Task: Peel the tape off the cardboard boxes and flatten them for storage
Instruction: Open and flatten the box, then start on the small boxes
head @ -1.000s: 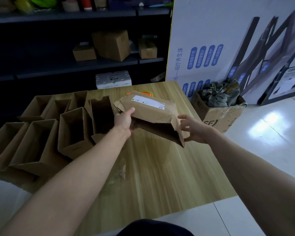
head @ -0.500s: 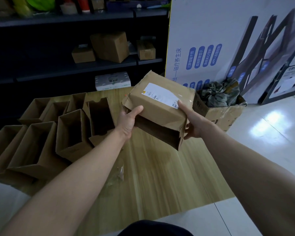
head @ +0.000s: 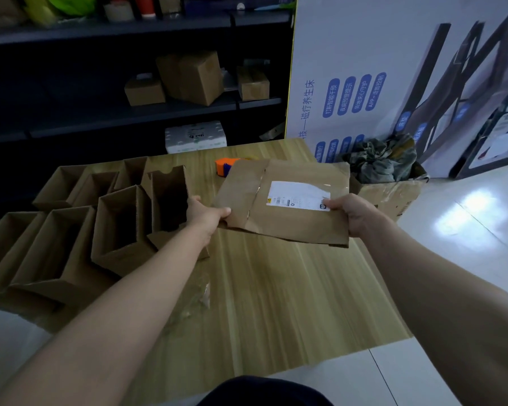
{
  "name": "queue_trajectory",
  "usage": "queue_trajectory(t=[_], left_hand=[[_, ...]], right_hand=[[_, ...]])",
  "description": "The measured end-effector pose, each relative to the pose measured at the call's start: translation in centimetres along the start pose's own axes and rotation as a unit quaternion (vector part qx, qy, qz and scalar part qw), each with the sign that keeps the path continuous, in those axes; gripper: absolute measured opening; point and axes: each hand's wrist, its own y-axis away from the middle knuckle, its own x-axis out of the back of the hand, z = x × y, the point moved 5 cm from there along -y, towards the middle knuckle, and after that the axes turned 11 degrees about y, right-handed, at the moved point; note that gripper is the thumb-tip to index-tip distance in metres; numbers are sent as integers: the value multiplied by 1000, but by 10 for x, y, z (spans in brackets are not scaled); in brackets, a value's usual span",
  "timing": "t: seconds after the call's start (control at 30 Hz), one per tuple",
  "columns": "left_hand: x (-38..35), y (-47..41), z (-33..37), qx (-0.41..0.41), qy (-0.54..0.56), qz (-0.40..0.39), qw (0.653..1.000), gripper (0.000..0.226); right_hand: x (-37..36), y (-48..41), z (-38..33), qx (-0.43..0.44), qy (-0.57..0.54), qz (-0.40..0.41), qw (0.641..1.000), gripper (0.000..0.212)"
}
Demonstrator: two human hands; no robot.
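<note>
Flattened cardboard box (head: 288, 209) held above wooden table (head: 276, 303): left hand (head: 207, 213) clamped on left edge, right hand (head: 351, 213) pinching right edge beside white label (head: 298, 193).

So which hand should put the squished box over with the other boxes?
Probably the left hand: it grips the flattened box on the edge nearest the opened boxes. The right hand holds the far edge.

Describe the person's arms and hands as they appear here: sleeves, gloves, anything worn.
Both forearms are bare all the way to the frame's edge, with no sleeve in sight. The left hand and right hand wear no gloves. No watch, bracelet or ring shows on the wrists or visible fingers. A dark garment shows at the bottom edge.
</note>
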Motion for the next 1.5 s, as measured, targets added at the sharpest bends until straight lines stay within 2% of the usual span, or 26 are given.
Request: queue_trajectory(t=[0.07,0.13,0.2,0.27,0.3,0.37,0.43,0.5,0.57,0.67,0.77,0.9,1.07,1.17,1.23,1.33,1.43,1.5], left_hand=[[-10,-1,-6,28,38,35,998,91],[-27,4,-15,95,102,36,990,94],[-57,13,-28,160,162,-49,972,75],[-87,28,-40,186,171,-130,959,46],[-97,32,-46,188,162,-140,959,40],[-103,31,-55,176,144,-115,967,41],[-100,25,-62,163,126,-92,974,42],[-98,21,-73,170,92,-85,977,41],[-97,15,-88,171,51,-79,981,38],[-91,9,-103,150,-49,-47,986,37],[-83,7,-103,118,-149,-22,982,44],[-80,5,-89,70,-185,-42,979,43],[-48,10,-36,-75,-171,-66,980,23],[3,23,7,-160,-162,-24,974,24],[42,28,28,-195,-163,16,967,25],[95,29,35,-203,-167,64,963,24],[129,28,28,-183,-179,86,963,22],[141,29,24,-180,-186,84,962,22]], right_hand=[[1,-7,9,4,-30,24,999,34],[-5,-12,17,11,-67,33,997,27],[-16,-15,28,11,-118,35,992,10],[-30,-19,44,-8,-154,31,988,9],[-37,-22,54,-26,-152,26,988,7],[-45,-24,74,-76,-98,24,992,8],[-35,-28,93,-118,8,47,992,14],[-15,-34,96,-94,153,111,977,12],[1,-36,92,-68,221,148,962,14],[3,-35,77,-40,262,128,956,8],[-8,-33,60,12,304,101,947,25],[-38,-29,33,81,325,95,938,32],[-116,-19,-20,229,347,39,908,35],[-175,-9,-44,316,371,1,873,40],[-210,0,-51,388,389,-11,836,41],[-258,18,-46,460,502,-60,730,50],[-291,21,-28,415,677,-110,598,56],[-304,13,-16,379,759,-98,521,50]])
